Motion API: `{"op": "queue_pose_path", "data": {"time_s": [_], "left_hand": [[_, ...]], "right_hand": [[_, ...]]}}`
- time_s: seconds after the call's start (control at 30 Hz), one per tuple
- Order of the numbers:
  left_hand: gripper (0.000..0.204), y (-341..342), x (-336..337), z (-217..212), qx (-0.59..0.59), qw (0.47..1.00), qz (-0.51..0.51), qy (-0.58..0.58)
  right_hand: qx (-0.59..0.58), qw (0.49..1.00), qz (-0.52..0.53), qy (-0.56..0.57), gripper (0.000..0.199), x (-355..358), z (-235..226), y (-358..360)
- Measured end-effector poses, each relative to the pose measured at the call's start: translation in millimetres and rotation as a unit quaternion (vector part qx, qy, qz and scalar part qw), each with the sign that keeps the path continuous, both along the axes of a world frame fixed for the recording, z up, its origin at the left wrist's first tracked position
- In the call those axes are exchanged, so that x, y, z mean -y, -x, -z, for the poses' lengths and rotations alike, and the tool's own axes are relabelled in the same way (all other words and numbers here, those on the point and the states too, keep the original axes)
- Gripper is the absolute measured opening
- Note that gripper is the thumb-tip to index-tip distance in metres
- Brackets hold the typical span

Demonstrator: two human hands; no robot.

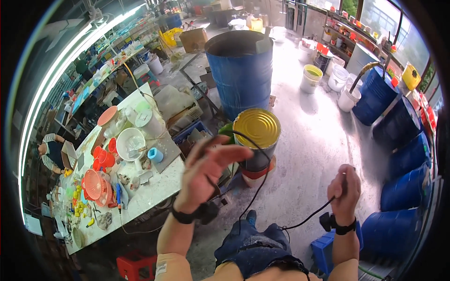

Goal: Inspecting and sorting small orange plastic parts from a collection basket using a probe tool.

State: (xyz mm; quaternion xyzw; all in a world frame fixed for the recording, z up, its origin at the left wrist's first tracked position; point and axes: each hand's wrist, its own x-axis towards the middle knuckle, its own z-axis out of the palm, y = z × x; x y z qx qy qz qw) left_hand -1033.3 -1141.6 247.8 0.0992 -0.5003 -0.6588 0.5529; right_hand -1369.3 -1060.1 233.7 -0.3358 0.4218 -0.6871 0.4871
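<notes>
A thin black cable (255,200) hangs in a loop between my hands, in front of my blue apron (255,246). My left hand (206,173) is raised at centre left with its fingers stretched forward and slightly blurred. The cable lies across its palm and leaves by the fingertips; how firmly it is gripped is partly hidden. On the right, my right hand (345,189) is closed around the cable and a dark piece whose kind I cannot make out. Beyond my left hand stands a dark can with a gold lid (257,127).
A big blue drum (240,79) stands behind the can. At left, a white worktable (152,185) carries bowls, baskets and red cups. Several blue barrels (393,234) line the right side. A red stool (136,267) and a blue crate (323,253) are near me. Another person (54,152) sits far left.
</notes>
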Motion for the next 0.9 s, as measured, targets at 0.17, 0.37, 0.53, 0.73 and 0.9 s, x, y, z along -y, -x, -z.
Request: {"op": "queue_pose_path", "data": {"time_s": [0.17,0.37,0.53,0.73,0.9], "left_hand": [[0.033,88.0,5.4,33.9,0.155,0.981,0.103,-0.063],[0.038,176.0,8.8,105.8,0.293,0.905,0.298,-0.084],[0.027,227.1,40.9,131.0,0.357,0.833,0.415,-0.081],[0.023,292.1,135.2,115.6,0.397,0.806,0.434,-0.070],[0.023,361.3,201.6,153.0,0.452,0.865,0.214,-0.035]], "right_hand": [[0.026,0.995,-0.058,-0.075,0.033,40.4,19.9,-2.1],[0.046,0.992,0.013,-0.120,0.029,47.7,70.1,38.5],[-0.095,0.983,0.067,-0.141,0.027,70.0,118.7,90.3],[0.029,0.919,-0.241,-0.309,0.036,119.5,159.2,194.1],[0.022,0.845,-0.306,-0.438,0.041,196.4,122.9,298.7]]}}
